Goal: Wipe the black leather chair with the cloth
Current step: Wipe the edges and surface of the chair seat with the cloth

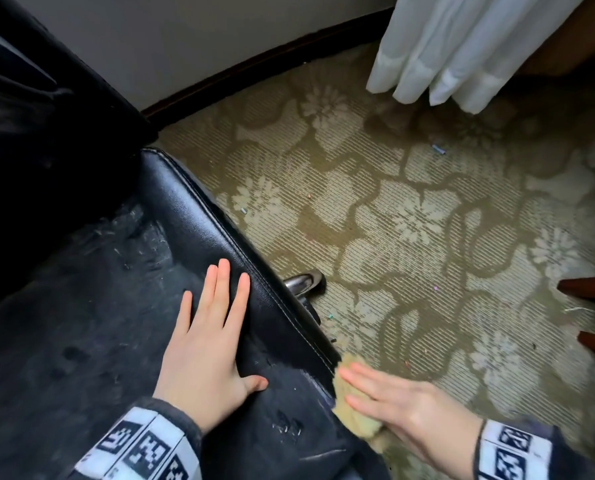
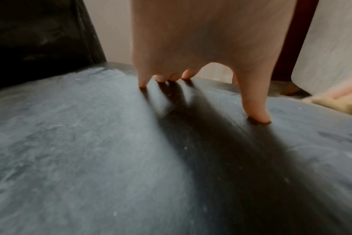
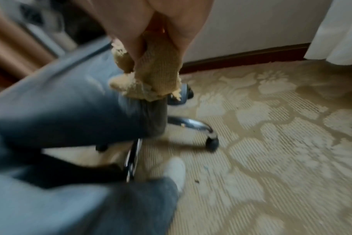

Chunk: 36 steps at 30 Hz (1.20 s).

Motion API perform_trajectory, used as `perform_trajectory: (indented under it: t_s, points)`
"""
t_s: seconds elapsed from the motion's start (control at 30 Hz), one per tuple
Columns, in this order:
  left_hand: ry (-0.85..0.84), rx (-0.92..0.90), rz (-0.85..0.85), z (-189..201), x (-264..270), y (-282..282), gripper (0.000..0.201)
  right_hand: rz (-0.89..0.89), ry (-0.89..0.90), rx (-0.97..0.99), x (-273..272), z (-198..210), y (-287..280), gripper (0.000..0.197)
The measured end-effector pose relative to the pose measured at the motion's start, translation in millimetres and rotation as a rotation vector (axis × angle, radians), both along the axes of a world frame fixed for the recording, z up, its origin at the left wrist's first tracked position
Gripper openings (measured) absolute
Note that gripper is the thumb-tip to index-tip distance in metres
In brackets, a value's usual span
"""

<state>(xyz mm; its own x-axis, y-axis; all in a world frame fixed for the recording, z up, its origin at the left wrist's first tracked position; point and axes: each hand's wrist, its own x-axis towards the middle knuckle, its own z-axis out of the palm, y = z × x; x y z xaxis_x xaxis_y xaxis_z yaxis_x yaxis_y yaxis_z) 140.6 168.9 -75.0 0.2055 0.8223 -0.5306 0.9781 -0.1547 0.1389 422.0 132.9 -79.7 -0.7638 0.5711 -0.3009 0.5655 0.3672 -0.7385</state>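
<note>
The right hand [image 1: 403,410] presses the tan cloth [image 1: 356,415] with straight fingers against the near side edge of the black leather chair [image 1: 192,209]. Beyond it, the left hand [image 1: 209,341] lies flat and released on the dusty seat. Keep bracing; wipe along the seam with even pressure.
</note>
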Motion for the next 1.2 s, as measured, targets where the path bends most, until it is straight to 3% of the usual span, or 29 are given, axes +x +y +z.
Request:
perform_trajectory:
  t_s: [0.1, 0.2, 0.37, 0.53, 0.63, 0.73, 0.87, 1.03, 1.2]
  points:
    - [0.011, 0.013, 0.002, -0.6, 2.0, -2.2, 0.14, -0.072, -0.04, 0.004, 8.7, 6.7, 4.5, 0.044]
    - [-0.006, 0.061, 0.083, -1.1, 10.2, -6.7, 0.114, -0.245, 0.005, 0.11, -17.5, -4.0, 10.9, 0.042]
    - [0.062, 0.08, 0.16, -9.9, 25.7, -10.5, 0.101, -0.21, -0.054, 0.184, -19.5, -24.5, -26.0, 0.053]
    - [0.051, 0.104, 0.166, -12.6, 27.1, -11.4, 0.1, 0.058, -0.22, 0.066, 34.1, -18.1, -57.1, 0.06]
    - [0.033, 0.12, 0.196, -13.9, 28.0, -11.4, 0.1, -0.13, -0.206, 0.014, 33.5, -9.8, -38.2, 0.085]
    - [0.037, 0.128, 0.187, -14.2, 27.8, -11.9, 0.1, -0.313, -0.063, 0.214, -17.1, -11.3, -2.9, 0.052]
    - [0.007, 0.14, 0.183, -12.9, 26.1, -10.4, 0.103, -0.277, -0.031, 0.22, -45.6, -23.5, -9.3, 0.052]
    - [0.017, 0.122, 0.209, -10.4, 30.5, -8.4, 0.114, -0.09, -0.09, 0.119, 1.2, -16.9, -44.7, 0.089]
    - [0.002, 0.142, 0.226, -9.3, 31.1, -8.3, 0.116, -0.309, 0.009, 0.207, -44.7, -12.5, -2.8, 0.044]
